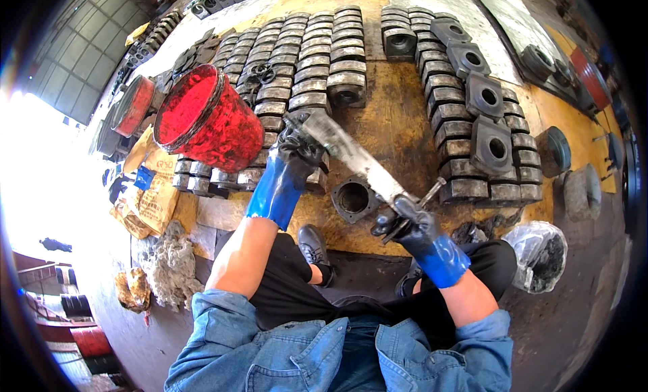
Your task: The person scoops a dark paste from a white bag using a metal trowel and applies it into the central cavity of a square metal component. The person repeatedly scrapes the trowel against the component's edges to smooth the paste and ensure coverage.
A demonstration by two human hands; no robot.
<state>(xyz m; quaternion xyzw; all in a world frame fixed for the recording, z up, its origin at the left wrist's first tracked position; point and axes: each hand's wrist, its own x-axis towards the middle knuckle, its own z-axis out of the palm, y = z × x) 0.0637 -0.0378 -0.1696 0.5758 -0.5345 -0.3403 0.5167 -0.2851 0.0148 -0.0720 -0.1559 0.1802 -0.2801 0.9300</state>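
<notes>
A long, flat, silvery-grey metal bar point(354, 155) slants between my hands, from upper left to lower right. My left hand point(300, 143), in a blue glove blackened with grime, is closed round its upper end. At the lower end my right hand point(410, 223), gloved alike, has its fingers closed about the bar. A thin metal rod with a small head, like a bolt point(432, 191), also sticks out of the right hand. Below the bar a square metal block with a round hole point(354, 198) lies on the yellowish board. The bar's ends are partly hidden by the gloves.
Rows of similar metal blocks point(312, 64) stand ahead, with another group of blocks point(451, 115) to the right. A red-smeared bucket point(226, 125) tilts beside my left hand. Fluffy rags point(172, 270) lie left, a clear plastic bag point(536, 257) right.
</notes>
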